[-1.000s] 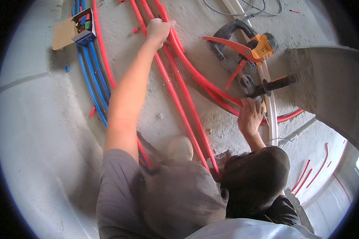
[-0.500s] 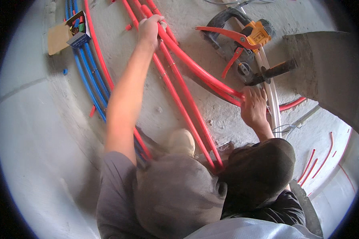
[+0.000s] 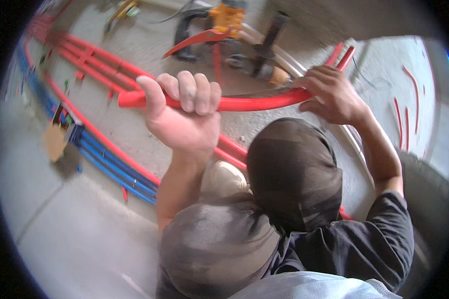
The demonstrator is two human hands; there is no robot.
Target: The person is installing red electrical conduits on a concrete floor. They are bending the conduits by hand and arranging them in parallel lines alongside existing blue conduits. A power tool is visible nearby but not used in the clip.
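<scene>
A curved red plastic conduit pipe (image 3: 257, 103) is raised above my knees, its left end sticking out just past my hand. My left hand (image 3: 187, 112) wraps around it near that end, fingers over the top and thumb pointing up. Farther right, my right hand (image 3: 332, 92) is closed around the same pipe, which bends upward beyond it to another end. A second red pipe end shows close behind my right hand. Both my knees are bent below the pipe, and a pale shoe (image 3: 227, 177) shows between them.
Ahead on the floor lie an orange and black power drill (image 3: 228, 20) and a red-handled pipe cutter (image 3: 202, 39), beside white pipes (image 3: 289, 62). Red pipes (image 3: 100, 62) and blue pipes (image 3: 114, 167) run along the left, with a small opened box (image 3: 75, 134) on the blue ones.
The view has swung to the right. The red pipe is lifted off the floor pipes and closer to me. My left hand has come nearer, and my right hand is raised with the pipe.
</scene>
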